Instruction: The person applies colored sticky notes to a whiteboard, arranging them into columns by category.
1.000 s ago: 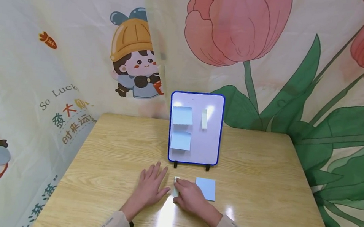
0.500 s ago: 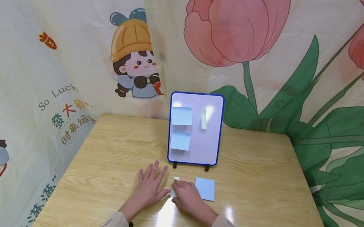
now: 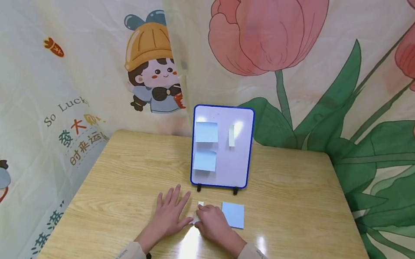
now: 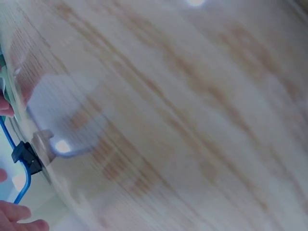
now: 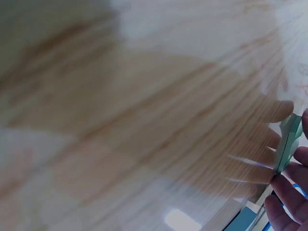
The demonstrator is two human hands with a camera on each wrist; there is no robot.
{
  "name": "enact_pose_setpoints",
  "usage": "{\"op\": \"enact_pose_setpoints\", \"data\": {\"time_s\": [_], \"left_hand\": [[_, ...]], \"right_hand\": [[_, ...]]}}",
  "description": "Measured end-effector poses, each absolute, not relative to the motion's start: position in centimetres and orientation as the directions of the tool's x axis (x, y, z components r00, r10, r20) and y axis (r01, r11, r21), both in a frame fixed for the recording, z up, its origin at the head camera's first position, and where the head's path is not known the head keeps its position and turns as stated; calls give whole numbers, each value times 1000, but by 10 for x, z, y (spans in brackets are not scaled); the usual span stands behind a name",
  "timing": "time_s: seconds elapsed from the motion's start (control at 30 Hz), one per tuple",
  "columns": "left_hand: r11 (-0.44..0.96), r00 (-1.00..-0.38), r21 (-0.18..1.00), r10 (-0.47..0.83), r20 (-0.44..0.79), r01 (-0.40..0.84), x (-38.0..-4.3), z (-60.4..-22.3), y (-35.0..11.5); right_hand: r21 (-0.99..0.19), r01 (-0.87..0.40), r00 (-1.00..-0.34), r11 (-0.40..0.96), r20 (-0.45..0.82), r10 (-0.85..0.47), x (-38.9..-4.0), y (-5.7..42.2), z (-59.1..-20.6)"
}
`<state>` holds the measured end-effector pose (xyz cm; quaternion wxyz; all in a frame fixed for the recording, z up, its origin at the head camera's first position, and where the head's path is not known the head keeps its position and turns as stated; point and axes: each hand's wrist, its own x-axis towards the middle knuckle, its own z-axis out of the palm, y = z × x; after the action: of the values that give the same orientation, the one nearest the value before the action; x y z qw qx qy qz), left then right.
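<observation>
A narrow pale green sticky note pad (image 3: 201, 203) lies on the table between the hands, mostly covered by fingers in the head view. My right hand (image 3: 215, 224) pinches it from the right; in the right wrist view the fingers lie against the pale green pad (image 5: 288, 142). My left hand (image 3: 168, 215) rests on the table with fingers spread, its thumb tip close to the pad's near end; contact is unclear. Beside the right hand lies a square blue sticky note pad (image 3: 233, 215).
Behind the hands stands a blue-framed whiteboard (image 3: 231, 167) on black feet. Two blue sticky notes (image 3: 207, 132) are stuck on its left half, and a narrow pale green note (image 3: 232, 136) on its right. Printed cloth hangs behind the wooden table (image 3: 294, 189).
My right hand has shifted slightly left, and the near part of the pale green notes now shows nearer the left thumb. The left hand has stayed nearly in place.
</observation>
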<state>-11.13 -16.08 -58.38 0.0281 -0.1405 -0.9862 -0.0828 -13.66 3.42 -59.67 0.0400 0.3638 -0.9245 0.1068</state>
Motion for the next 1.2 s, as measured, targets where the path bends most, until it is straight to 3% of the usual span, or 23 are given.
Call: {"op": "enact_pose_setpoints", "data": {"time_s": [0.57, 0.93, 1.2], "left_hand": [[958, -963, 158, 255, -90, 239, -114, -581, -152], [989, -975, 149, 32, -222, -2, -123, -580, -133], [991, -974, 29, 136, -183, 133, -127, -582, -130]], "right_hand": [[-176, -689, -721, 703, 253, -645, -137, 32, -600], [-267, -651, -759, 711, 246, -603, -137, 31, -600], [-262, -664, -748, 700, 222, -626, -142, 31, -591]]}}
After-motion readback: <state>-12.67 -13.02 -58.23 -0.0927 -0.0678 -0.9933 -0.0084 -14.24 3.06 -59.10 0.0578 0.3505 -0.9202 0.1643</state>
